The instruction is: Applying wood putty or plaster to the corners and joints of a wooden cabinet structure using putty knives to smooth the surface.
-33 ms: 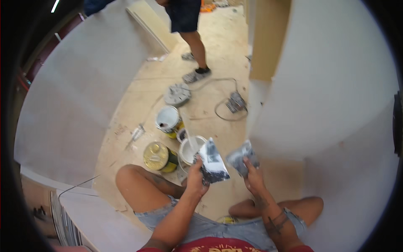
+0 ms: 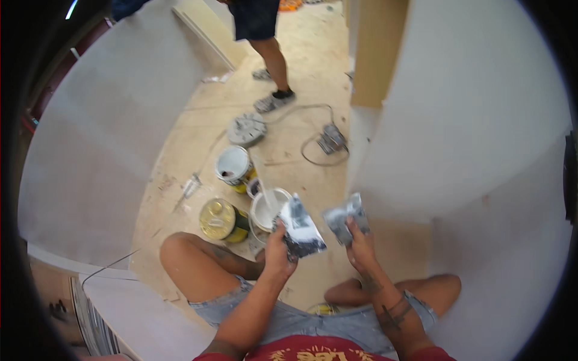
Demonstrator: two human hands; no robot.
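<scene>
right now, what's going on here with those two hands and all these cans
The seated person holds a shiny, smeared flat plate in the left hand and a smaller grey-smeared blade in the right hand. The two are apart. Just beyond the left hand are a white bucket, a gold-topped can and an open can. Farther off, another person stands near a corded device.

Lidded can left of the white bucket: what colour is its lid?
The lid is yellowish gold; it shows best in the head view.
</scene>
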